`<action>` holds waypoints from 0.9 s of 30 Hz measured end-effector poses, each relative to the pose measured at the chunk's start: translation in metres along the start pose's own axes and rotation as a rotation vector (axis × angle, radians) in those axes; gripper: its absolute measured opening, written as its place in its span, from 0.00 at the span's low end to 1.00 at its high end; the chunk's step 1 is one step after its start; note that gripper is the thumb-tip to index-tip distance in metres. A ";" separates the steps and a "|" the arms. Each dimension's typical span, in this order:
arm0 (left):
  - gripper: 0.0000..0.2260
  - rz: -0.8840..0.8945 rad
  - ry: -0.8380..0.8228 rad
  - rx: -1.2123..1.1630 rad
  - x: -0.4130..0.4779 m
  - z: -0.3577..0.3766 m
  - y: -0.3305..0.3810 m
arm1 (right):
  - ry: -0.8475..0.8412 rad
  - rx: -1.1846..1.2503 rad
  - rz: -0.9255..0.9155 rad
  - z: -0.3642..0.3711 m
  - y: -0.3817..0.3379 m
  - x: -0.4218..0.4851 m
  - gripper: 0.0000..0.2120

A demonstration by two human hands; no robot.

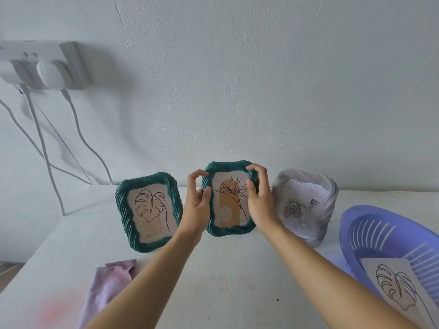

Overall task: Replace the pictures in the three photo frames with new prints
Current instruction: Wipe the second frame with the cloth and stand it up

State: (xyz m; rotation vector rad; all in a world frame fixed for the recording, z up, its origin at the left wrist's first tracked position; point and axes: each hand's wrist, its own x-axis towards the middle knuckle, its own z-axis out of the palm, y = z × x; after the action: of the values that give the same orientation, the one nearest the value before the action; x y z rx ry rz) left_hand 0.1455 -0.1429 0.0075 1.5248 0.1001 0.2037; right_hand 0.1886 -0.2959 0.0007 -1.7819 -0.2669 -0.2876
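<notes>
Three photo frames stand in a row on the white table near the wall. The left green frame [148,211] shows a line-drawn monstera leaf. The middle green frame [229,200] shows a flower over a tan arch; my left hand [198,205] grips its left edge and my right hand [259,198] grips its right edge and top corner. Its bottom edge sits at the table surface. The white frame [306,205] on the right holds a faded rose picture. A loose monstera print [396,286] lies in the purple basket [361,224].
A folded lilac cloth [111,281] lies on the table [237,281] at the front left. A wall socket with plugs [45,65] and white cables [47,162] hangs at the left, the cables reaching down to the table's back left.
</notes>
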 end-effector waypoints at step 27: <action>0.24 0.099 -0.054 0.158 -0.030 -0.019 -0.007 | -0.114 0.047 0.021 -0.014 0.009 -0.032 0.24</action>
State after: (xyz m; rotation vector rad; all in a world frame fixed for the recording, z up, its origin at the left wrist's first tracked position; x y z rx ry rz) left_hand 0.1128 -0.1301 -0.0019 1.6933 -0.0026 0.2381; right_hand 0.1608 -0.3124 -0.0155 -1.7559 -0.3338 -0.1636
